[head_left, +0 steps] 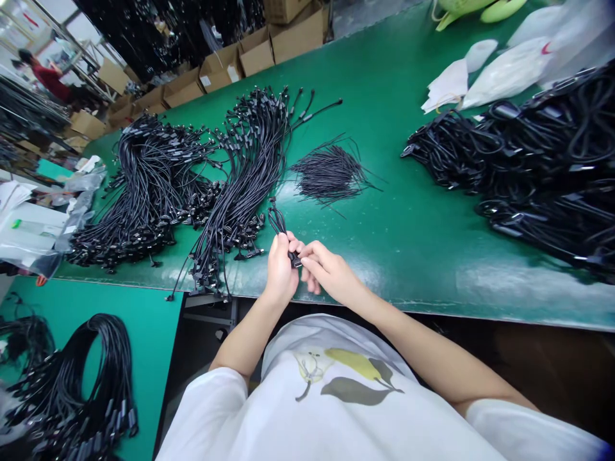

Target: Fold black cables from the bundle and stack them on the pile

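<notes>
A folded black cable [277,221] was in the person's hands, on the near side of the pile of thin black strips [329,171] and a little to its left. Its looped part rose above the fingers, pointing toward the far side of the table, while a plug end [295,261] with a metal tip showed between the two hands.

The left hand [281,267] was closed around the folded lengths, thumb laid along them. The right hand [329,269] was half curled, thumb and forefinger drawn together at the plug end; whether they pinched it or only touched it could not be told.

The cable looked light and supple, likely springy enough to open out of its folds if let go, and probably smooth but not fragile. The gathered middle seemed the sound place to grip; the plug end, being stiffer, seemed to suit a fingertip pinch, without a sharp bend where the wire entered it.

Left of the pile lay a near bundle of loose cables [252,169], and beyond that, farther left, a wider heap of cables [144,173]. Right of the pile was a large mass of coiled cables [533,160], with white bags [509,73] behind it. All rested on a green table [398,250]. Cardboard boxes [257,52] stood beyond the pile, along the table's far edge. Well to the pile's left, in the background, was a person in red [50,80].
</notes>
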Demonstrator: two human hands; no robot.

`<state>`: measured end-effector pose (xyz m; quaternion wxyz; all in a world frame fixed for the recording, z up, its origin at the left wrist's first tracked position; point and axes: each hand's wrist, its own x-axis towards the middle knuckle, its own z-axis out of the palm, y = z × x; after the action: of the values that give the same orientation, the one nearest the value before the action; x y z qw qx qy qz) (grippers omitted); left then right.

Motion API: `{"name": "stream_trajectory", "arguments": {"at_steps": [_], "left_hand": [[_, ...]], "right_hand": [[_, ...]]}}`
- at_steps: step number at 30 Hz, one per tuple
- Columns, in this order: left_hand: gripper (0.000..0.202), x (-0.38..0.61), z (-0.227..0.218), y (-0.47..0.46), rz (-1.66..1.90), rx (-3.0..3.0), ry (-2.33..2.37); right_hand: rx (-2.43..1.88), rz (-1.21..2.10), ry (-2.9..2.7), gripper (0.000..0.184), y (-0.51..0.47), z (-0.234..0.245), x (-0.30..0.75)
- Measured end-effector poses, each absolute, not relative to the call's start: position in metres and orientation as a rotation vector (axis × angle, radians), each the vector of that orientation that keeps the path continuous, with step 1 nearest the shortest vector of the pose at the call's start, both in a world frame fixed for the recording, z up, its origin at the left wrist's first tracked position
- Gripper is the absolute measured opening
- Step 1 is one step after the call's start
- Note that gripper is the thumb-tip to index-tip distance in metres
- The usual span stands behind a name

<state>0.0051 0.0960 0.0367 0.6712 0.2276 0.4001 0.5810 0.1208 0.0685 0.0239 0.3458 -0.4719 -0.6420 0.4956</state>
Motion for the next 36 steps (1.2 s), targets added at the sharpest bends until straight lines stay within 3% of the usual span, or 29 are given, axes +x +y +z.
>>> {"name": "stream_trajectory", "arguments": {"at_steps": [3, 6, 10, 15, 20, 27, 33, 36], "left_hand": [[0.031, 0.001, 0.032, 0.092, 1.224, 0.649, 0.949], [0.034, -0.005, 0.023, 0.085, 1.018, 0.925, 0.972], [0.033, -0.019, 0.016, 0.075, 0.7, 1.278, 1.045], [0.044, -0.04, 0.02, 0.058, 0.306, 1.194, 0.899], [0.044, -0.045, 0.028, 0.046, 0.178, 0.849, 0.79], [0.041, -0.033, 0.023, 0.057, 0.204, 0.904, 0.837], [0.043, -0.024, 0.005, 0.059, 0.356, 0.874, 0.977], [0.041, -0.026, 0.006, 0.069, 0.572, 0.77, 1.056]], "right_hand": [[-1.328, 0.806, -1.805, 0.016, 0.073, 0.035, 0.138], [-1.14, 0.262, -2.054, 0.026, 0.086, 0.05, 0.153], [-0.84, -0.011, -2.611, 0.026, 0.099, 0.049, 0.162], [-0.662, 0.048, -2.899, 0.034, 0.077, 0.025, 0.171], [-0.572, 0.013, -2.901, 0.035, 0.057, 0.029, 0.179], [-0.74, 0.369, -2.883, 0.012, 0.066, 0.027, 0.181], [-0.788, 0.545, -2.749, 0.02, 0.11, 0.016, 0.201], [-1.39, 0.479, -2.269, 0.022, 0.163, 0.01, 0.238]]}}
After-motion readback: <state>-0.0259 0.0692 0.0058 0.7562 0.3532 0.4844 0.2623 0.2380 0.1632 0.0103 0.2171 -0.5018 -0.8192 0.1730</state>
